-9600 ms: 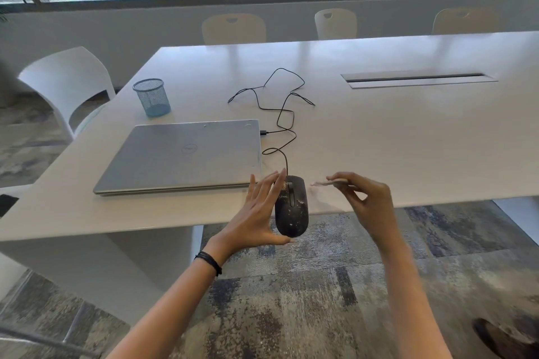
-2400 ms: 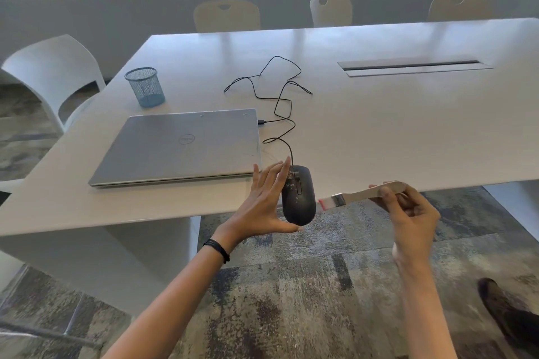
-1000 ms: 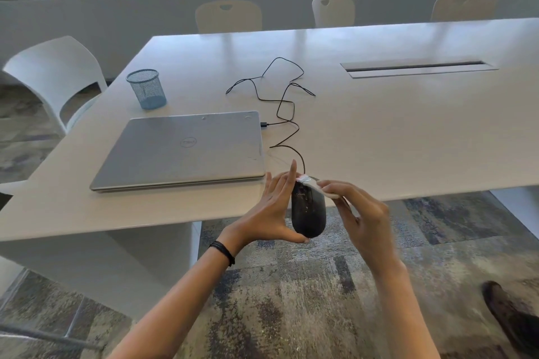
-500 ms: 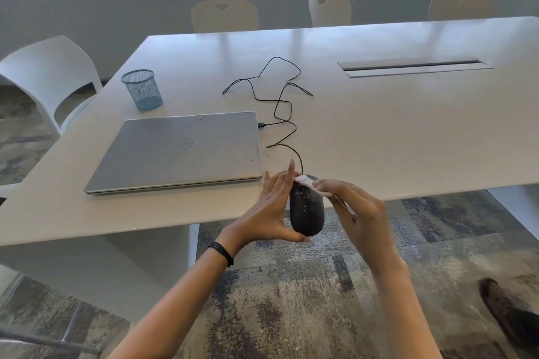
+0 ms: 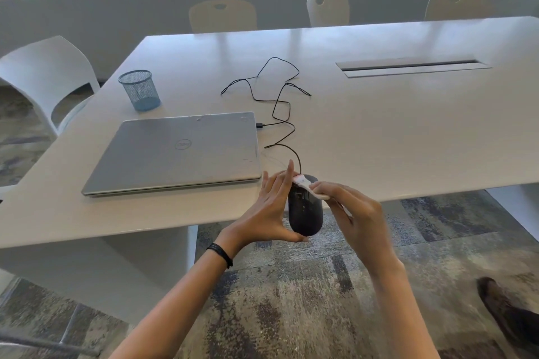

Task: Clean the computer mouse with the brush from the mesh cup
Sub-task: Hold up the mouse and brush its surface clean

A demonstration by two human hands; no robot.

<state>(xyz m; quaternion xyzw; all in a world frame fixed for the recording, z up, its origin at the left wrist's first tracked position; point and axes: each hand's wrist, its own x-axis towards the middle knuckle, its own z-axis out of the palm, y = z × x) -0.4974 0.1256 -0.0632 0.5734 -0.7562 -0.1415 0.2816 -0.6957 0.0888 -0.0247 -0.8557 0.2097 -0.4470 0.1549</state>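
Well, a big white desk (image 5: 379,140) takes up most of the room, with a closed silver laptop (image 5: 180,151) near its front edge and a blue mesh cup (image 5: 139,90) standing beyond the laptop's far left corner. Just off the desk's edge the left hand (image 5: 268,213) holds the black computer mouse (image 5: 304,213) on end — straight fingers along its side, thumb under its rear. The right hand (image 5: 353,213) pinches the pale brush (image 5: 309,183), tip touching the mouse's top — where the black cable (image 5: 280,108) leaves.
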